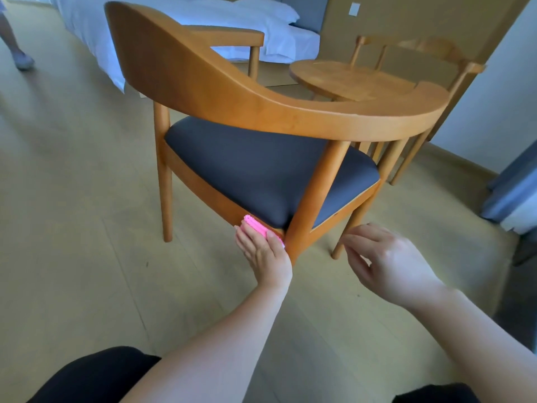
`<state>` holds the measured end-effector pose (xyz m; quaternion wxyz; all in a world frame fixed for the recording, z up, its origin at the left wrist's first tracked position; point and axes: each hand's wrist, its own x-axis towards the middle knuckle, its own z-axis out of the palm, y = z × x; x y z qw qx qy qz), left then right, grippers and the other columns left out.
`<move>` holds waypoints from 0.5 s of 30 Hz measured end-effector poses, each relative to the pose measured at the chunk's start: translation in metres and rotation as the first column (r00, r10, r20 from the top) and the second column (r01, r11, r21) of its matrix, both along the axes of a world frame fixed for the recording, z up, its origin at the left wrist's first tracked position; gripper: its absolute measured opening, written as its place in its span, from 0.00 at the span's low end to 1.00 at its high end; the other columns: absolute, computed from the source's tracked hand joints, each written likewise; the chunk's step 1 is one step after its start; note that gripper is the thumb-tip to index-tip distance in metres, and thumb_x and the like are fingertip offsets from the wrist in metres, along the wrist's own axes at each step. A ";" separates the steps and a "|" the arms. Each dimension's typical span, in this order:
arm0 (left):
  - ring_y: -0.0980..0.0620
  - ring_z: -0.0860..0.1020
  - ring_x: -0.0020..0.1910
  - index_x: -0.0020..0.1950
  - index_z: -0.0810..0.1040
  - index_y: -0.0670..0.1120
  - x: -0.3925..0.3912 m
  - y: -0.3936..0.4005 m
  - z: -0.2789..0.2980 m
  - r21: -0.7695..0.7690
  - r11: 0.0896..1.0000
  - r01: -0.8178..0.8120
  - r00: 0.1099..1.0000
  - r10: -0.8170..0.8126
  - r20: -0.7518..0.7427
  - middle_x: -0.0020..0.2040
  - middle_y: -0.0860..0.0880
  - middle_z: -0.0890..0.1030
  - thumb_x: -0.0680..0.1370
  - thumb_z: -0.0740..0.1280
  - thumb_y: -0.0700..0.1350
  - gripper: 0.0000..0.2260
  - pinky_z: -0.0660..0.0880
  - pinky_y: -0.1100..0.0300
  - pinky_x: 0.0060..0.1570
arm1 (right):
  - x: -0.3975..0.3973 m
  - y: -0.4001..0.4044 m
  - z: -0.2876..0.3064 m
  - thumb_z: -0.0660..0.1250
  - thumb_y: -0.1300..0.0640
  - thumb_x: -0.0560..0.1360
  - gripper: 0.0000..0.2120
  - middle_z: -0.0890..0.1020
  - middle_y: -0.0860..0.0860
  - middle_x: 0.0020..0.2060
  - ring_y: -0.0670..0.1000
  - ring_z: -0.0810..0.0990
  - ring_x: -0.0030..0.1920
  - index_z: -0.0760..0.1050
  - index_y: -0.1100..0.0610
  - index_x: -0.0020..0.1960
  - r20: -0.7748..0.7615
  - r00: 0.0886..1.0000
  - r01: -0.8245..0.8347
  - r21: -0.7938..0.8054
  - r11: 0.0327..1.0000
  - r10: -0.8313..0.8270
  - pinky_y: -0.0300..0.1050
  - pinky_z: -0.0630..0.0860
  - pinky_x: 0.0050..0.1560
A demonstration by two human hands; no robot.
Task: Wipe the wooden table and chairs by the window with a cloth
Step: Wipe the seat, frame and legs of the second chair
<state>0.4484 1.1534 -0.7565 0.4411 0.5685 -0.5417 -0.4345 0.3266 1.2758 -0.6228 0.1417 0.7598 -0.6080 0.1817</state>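
**Wiping the seat rail of the near chair**

Nearest the viewer, the left hand (263, 251) lies flat over a folded pink cloth (258, 228), fingers straight, pressing it against the wooden rail (203, 187) beneath the dark seat cushion (255, 170), just beside the rear leg (313, 199) of the near chair (186, 68). The right hand (386, 260) hangs in the air close to that same leg, apart from it and grasping nothing, its fingers loosely bent (a slight motion blur softens their outline). The person's dark-clad knees (96, 373) show at the bottom edge, suggesting a crouch behind the chair.

Judged from this arrangement, the step in hand is the wiping of the chair's lower frame; the curved backrest and armrests carry no sign either way of having been wiped. The next move probably calls for drawing the cloth along the rail away from the leg, or turning it around the leg itself, with the free hand available to steady the chair should it slide on the smooth floor (72, 199).

Beyond the chair stands the round wooden table (348, 80), and behind that a second chair (421, 50), both out of reach from here. Farther off, a bed with white linen (180, 10) runs along the far side, and another person's foot (23, 61) appears at the upper left.
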 end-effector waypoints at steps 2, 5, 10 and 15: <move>0.50 0.40 0.77 0.78 0.39 0.47 0.001 -0.002 -0.001 -0.002 1.000 -0.003 1.000 0.003 0.002 0.78 0.49 0.38 0.83 0.48 0.51 0.27 0.49 0.46 0.75 | 0.001 -0.002 0.001 0.69 0.69 0.70 0.06 0.82 0.53 0.39 0.57 0.82 0.40 0.82 0.62 0.44 -0.016 1.000 -0.025 -0.007 1.000 0.025 0.46 0.79 0.39; 0.49 0.41 0.77 0.78 0.39 0.49 0.004 -0.011 -0.001 0.007 1.000 -0.019 1.000 0.019 0.003 0.78 0.51 0.39 0.83 0.47 0.53 0.27 0.52 0.45 0.74 | 0.004 -0.007 0.005 0.69 0.69 0.70 0.05 0.82 0.54 0.39 0.58 0.82 0.39 0.82 0.62 0.44 -0.047 0.997 -0.057 -0.011 0.998 0.057 0.48 0.79 0.38; 0.48 0.43 0.77 0.78 0.40 0.52 0.019 -0.047 0.002 0.030 0.997 -0.074 0.997 0.075 -0.003 0.79 0.52 0.41 0.83 0.47 0.55 0.26 0.55 0.45 0.74 | 0.014 -0.023 0.017 0.69 0.69 0.70 0.06 0.82 0.54 0.39 0.59 0.81 0.37 0.82 0.62 0.44 -0.094 0.990 -0.109 -0.055 0.993 0.104 0.48 0.78 0.37; 0.45 0.46 0.77 0.78 0.43 0.52 0.046 -0.119 0.004 0.090 0.987 -0.135 0.990 0.139 -0.038 0.79 0.50 0.45 0.82 0.45 0.58 0.26 0.54 0.43 0.74 | 0.026 -0.043 0.025 0.65 0.67 0.73 0.05 0.81 0.54 0.39 0.59 0.79 0.36 0.81 0.62 0.43 -0.150 0.972 -0.185 -0.026 0.982 0.179 0.50 0.75 0.36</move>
